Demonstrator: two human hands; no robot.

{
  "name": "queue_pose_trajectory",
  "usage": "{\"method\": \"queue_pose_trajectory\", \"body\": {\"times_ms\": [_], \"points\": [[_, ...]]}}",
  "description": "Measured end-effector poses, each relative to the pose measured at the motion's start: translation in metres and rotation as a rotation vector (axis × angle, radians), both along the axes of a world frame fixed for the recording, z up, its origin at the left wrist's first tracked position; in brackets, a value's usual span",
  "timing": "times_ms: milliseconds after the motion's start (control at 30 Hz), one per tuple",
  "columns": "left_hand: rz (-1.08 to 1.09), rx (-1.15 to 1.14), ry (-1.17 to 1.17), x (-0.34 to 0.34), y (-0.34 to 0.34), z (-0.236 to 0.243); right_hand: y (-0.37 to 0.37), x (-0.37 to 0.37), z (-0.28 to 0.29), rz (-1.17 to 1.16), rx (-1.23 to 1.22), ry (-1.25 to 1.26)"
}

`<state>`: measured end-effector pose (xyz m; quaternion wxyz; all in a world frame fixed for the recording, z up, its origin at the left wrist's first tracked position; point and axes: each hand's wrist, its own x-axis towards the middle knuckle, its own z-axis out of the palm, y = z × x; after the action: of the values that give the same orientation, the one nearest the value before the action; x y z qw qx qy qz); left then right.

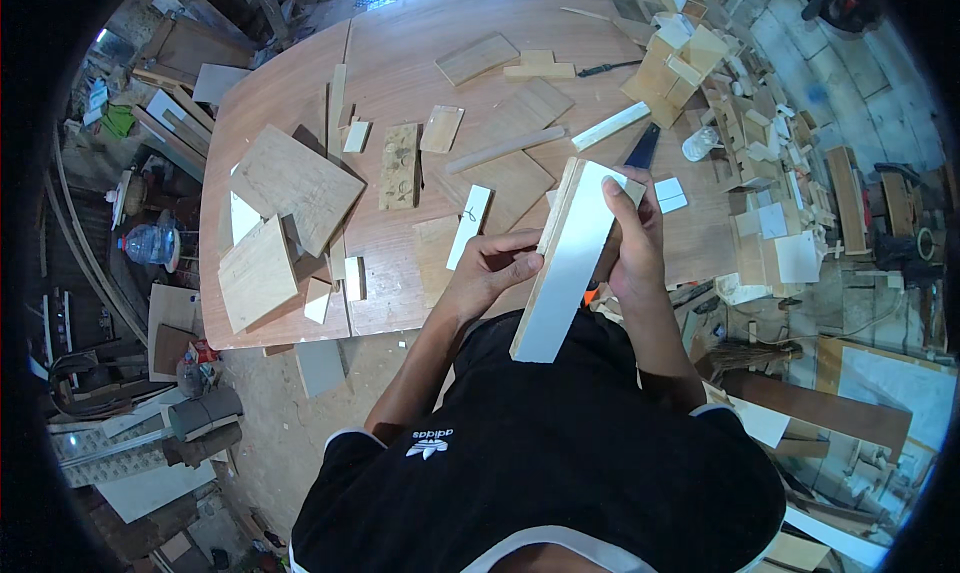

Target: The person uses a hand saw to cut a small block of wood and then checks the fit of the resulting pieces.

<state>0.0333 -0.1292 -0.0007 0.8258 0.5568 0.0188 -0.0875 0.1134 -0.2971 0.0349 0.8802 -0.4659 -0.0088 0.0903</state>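
Note:
A long white-faced wooden board [575,263] with a bare layered edge slants between my hands, above the near edge of the table and in front of my shirt. My right hand [637,238] grips its upper right side, thumb lying on the white face and the other fingers partly behind. At the board's left edge, the thumb and fingers of my left hand [495,273] close on the wood. Some wood shows behind the board near my right palm, mostly hidden. Beside my left hand lies a narrow white strip [470,227] with a dark pen mark.
The brown table [290,88] bears loose wood: large panels [300,188] at left, a block with round hollows [400,167] in the middle. A dark blade-shaped tool [644,145] lies past my right hand. Offcuts [760,143] are heaped at right; a clear plastic jug [150,244] stands left.

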Motion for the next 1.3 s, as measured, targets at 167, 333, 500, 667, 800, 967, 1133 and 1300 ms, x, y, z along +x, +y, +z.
{"method": "queue_pose_trajectory", "body": {"times_ms": [167, 333, 500, 667, 800, 967, 1133, 1300], "points": [[-0.055, -0.282, 0.010, 0.009, 0.007, -0.011, 0.003, -0.003, -0.004, 0.047, -0.199, -0.231], [0.026, 0.054, -0.068, 0.010, -0.008, 0.024, 0.008, -0.010, -0.003, 0.100, -0.274, -0.351], [-0.109, 0.137, -0.108, 0.008, -0.005, 0.038, 0.002, -0.014, 0.003, 0.161, -0.312, -0.342], [-0.044, 0.141, -0.092, 0.002, -0.014, 0.029, -0.002, -0.017, 0.006, 0.203, -0.362, -0.328], [0.006, 0.110, -0.069, 0.004, -0.018, 0.022, -0.004, -0.017, 0.001, 0.232, -0.445, -0.304], [-0.008, 0.166, -0.002, 0.008, -0.015, 0.010, -0.003, -0.012, -0.019, 0.214, -0.459, -0.299], [0.176, -0.063, 0.086, 0.005, -0.010, -0.017, -0.009, 0.005, -0.077, 0.212, -0.052, 0.124], [0.224, -0.063, 0.058, 0.000, -0.002, -0.017, -0.047, 0.000, -0.231, 0.612, -1.194, 0.007]]}}
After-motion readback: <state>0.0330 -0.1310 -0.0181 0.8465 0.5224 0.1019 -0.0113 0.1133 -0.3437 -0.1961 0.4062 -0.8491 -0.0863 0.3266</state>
